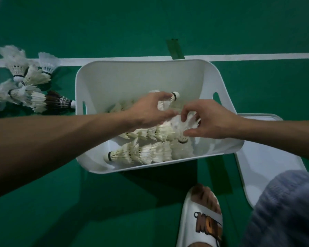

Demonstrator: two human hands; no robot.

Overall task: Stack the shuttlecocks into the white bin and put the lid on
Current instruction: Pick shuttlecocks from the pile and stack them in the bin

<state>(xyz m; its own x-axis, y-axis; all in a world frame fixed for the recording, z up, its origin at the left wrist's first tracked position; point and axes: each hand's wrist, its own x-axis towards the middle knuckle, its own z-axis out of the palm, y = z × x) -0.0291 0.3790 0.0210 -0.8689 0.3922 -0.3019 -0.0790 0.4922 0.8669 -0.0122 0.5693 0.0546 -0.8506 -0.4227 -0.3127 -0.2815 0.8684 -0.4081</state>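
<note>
White bin [137, 75] holds both hands. The left hand [150, 111] pinches a shuttlecock [173, 98], cork pointing right; just beside it the right hand [209, 120] pinches the feathered end of a stack [146, 133] lying left-to-right under both hands. Lid [268, 161] lies beneath the right forearm.

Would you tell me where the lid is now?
In the head view, the lid lies on the green floor right of the white bin, under the right forearm.
</note>
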